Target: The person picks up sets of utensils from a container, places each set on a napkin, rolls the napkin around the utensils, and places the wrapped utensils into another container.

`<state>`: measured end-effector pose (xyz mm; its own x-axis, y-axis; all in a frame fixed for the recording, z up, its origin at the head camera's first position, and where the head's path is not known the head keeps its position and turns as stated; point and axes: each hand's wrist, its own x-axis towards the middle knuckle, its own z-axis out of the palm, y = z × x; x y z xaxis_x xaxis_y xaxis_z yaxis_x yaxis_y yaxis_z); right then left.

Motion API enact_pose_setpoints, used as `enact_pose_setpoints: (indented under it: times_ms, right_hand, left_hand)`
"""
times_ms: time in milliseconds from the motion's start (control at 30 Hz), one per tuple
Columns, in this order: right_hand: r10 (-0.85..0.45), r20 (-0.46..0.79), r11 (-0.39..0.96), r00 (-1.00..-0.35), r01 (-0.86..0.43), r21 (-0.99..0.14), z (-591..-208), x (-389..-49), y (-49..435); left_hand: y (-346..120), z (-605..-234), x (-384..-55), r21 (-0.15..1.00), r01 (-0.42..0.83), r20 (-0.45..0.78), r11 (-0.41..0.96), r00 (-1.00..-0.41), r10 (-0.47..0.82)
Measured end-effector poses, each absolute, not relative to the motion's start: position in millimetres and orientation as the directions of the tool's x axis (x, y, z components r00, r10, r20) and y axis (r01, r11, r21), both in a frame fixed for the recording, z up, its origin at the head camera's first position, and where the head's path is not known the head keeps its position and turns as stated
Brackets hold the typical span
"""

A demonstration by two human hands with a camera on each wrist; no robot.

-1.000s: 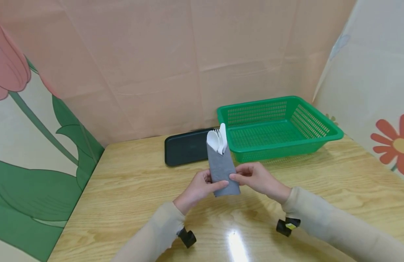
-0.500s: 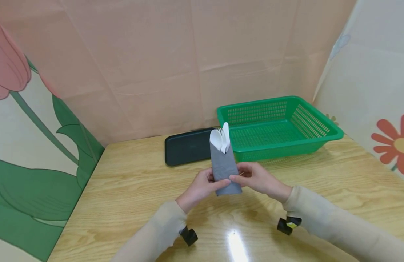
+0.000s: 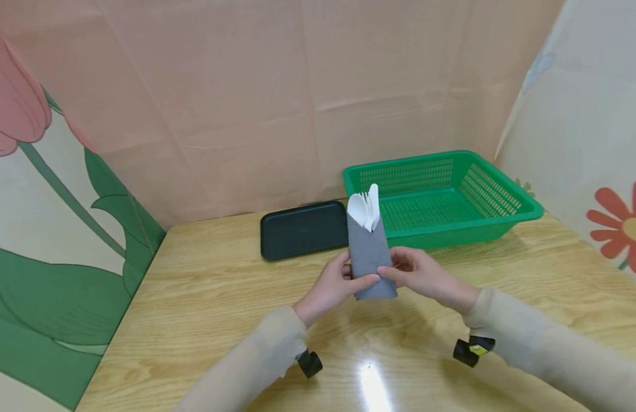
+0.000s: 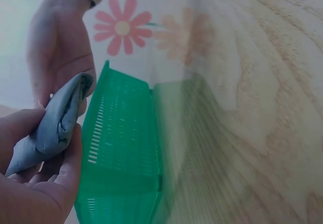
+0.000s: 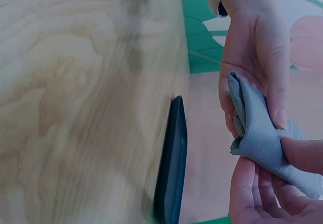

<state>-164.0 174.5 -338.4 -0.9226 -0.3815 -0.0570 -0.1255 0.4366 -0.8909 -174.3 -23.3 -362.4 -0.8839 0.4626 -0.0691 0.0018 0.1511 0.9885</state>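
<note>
A folded grey napkin [image 3: 368, 252] is held up above the table, with a white spoon [image 3: 358, 208], a white fork [image 3: 368, 210] and a white knife [image 3: 375, 200] sticking out of its top. My left hand [image 3: 335, 283] grips the lower left side, thumb across the front and fingers behind. From the right, my right hand [image 3: 426, 276] pinches the other edge, its thumb on the front close to the left thumb. Both wrist views show the napkin's folded lower end [image 4: 63, 120] between the two hands; the cutlery is hidden there.
A black tray [image 3: 303, 230] lies on the wooden table [image 3: 209, 297] toward the back. To its right stands a green perforated basket [image 3: 451, 233], just behind the napkin. A pink sheet [image 3: 220, 114] hangs behind the table.
Both hands have moved right and slightly up with the napkin and cutlery, so more of the black tray shows. The grip looks the same; tray and basket stay put.
</note>
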Motion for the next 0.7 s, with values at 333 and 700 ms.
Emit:
enact_pose_setpoints:
  times_ms: [333, 700]
  right_hand:
    - [-0.409, -0.078, 0.454, -0.909, -0.129, -0.881, -322.5, -167.4, 190.6]
    - [-0.347, -0.105, 0.505, -0.932, -0.091, -0.858, -315.4, -175.3, 217.5]
  left_hand:
    - [-7.7, -352.4, -184.3, 0.984, 0.047, -0.039, 0.17, -0.882, 0.471]
    - [-8.6, -341.8, -209.3, 0.876, 0.324, 0.11, 0.358, -0.856, 0.505]
